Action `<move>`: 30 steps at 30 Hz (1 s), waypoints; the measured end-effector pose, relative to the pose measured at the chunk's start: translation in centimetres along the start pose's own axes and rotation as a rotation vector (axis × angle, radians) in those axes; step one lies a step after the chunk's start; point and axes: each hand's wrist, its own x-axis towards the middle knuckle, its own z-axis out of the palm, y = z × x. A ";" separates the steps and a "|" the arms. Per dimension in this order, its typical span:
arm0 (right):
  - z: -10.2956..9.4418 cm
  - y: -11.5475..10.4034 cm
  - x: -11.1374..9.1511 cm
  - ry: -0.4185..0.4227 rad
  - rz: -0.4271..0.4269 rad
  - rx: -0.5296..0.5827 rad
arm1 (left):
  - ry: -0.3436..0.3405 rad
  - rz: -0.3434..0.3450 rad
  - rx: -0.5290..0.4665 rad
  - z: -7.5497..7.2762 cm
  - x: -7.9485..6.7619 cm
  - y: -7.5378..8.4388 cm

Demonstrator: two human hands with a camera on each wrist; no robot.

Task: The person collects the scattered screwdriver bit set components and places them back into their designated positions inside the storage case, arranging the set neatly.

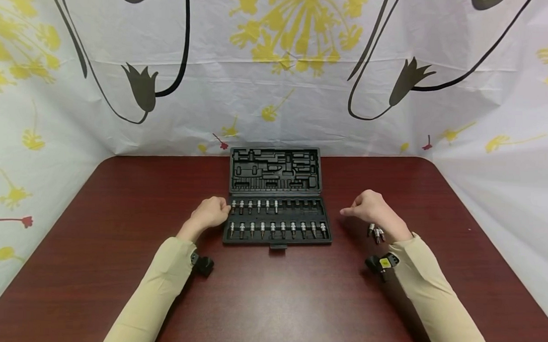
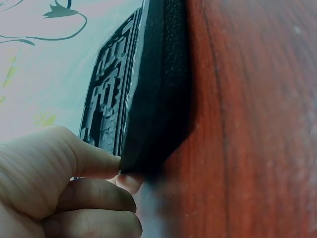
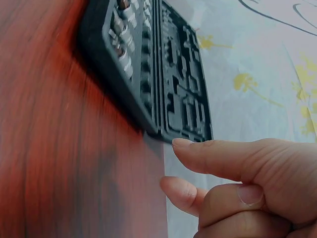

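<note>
A black plastic case of metal socket bits lies unfolded at the back middle of the table. Its lid, full of moulded recesses, leans back. Bits fill the front row; in the back row they stand at the left, with bare slots at the right. My left hand pinches the case's left edge between thumb and forefinger. To the right of the case hovers my right hand, thumb and forefinger apart with nothing visible between them, the other fingers curled. Several loose socket bits lie on the table beside its wrist.
The dark red wooden table has rounded back corners. A white sheet with yellow and grey flower prints hangs close behind it and down both sides. Black cameras are strapped at both wrists.
</note>
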 end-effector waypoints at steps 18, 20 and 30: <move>-1.2 3.9 -1.6 0.024 0.059 -0.025 | -0.001 0.005 -0.005 0.0 -0.1 0.1; -1.2 4.1 -1.7 0.023 0.063 -0.015 | -0.001 0.006 -0.006 -0.1 -0.1 0.0; -0.9 4.8 -1.9 0.048 0.092 -0.027 | 0.000 0.002 -0.004 0.0 -0.1 0.0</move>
